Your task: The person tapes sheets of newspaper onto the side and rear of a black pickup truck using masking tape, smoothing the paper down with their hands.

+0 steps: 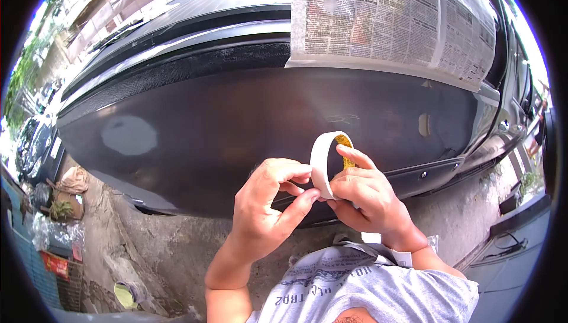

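Observation:
A roll of white masking tape (321,163) with a yellow printed core stands on edge between my hands. My right hand (364,190) grips its right side, the fingers reaching into the core. At its left lower edge, my left hand (277,194) touches the roll with thumb and fingertips, the fingers partly spread. Behind the roll spreads a dark matte vehicle body panel (222,119), with a light grey patch at its left and thin scratch-like lines near the roll. Newspaper sheets (377,21), edged with pale tape, cover the part above the panel on the right.
Below the panel is a rough concrete floor (168,252). A round container with yellowish contents (126,295) lies at lower left, near crumpled clear plastic (57,234) and a wire crate (69,287). A grey-blue surface with a cable (501,252) is at lower right. Another vehicle (37,145) stands far left.

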Demonstrator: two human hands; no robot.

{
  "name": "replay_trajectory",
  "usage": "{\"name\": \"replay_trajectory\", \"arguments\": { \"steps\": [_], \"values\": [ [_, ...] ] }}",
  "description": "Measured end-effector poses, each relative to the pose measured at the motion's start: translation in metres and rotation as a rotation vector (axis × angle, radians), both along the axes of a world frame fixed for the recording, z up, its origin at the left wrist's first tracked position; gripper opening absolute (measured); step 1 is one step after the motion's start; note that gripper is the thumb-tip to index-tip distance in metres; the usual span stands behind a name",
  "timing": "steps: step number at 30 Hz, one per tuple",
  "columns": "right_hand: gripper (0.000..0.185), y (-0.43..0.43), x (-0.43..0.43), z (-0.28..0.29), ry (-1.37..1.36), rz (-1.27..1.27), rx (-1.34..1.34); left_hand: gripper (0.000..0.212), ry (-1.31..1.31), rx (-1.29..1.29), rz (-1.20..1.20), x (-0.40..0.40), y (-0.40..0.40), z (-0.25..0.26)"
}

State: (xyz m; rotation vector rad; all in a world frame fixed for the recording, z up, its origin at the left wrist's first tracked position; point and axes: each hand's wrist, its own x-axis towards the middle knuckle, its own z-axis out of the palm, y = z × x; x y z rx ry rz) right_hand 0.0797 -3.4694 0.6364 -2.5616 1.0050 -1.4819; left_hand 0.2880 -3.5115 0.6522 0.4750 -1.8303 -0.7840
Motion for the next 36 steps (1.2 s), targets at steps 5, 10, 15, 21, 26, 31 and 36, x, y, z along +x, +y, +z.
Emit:
{"name": "replay_trajectory", "arguments": {
  "steps": [5, 10, 15, 21, 26, 31, 36],
  "values": [
    [0.029, -0.002, 0.004, 0.001, 0.061, 0.005, -0.024, 0.025, -0.118, -0.085, -0.045, 0.017, -0.022, 0.009],
    [0.03, 0.006, 0.01, 0.004, 0.167, -0.079, -0.036, 0.018, -0.188, -0.209, -0.072, 0.028, -0.034, 0.013],
    [0.031, 0.008, 0.015, 0.011, 0.243, -0.127, -0.047, 0.017, -0.204, -0.087, -0.158, 0.033, -0.041, 0.013],
    [0.031, 0.014, 0.024, 0.015, 0.268, -0.201, -0.061, 0.013, -0.182, -0.055, -0.124, 0.035, -0.036, 0.007],
    [0.029, 0.019, 0.028, 0.018, 0.284, -0.246, -0.08, 0.011, -0.209, -0.004, -0.139, 0.036, -0.035, 0.006],
    [0.025, 0.024, 0.029, 0.023, 0.299, -0.108, 0.001, 0.008, -0.272, 0.046, -0.156, 0.044, -0.03, 0.006],
    [0.026, 0.03, 0.026, 0.022, 0.268, -0.093, 0.004, 0.007, -0.32, -0.112, -0.237, 0.044, -0.031, 0.003]
  ]
}}
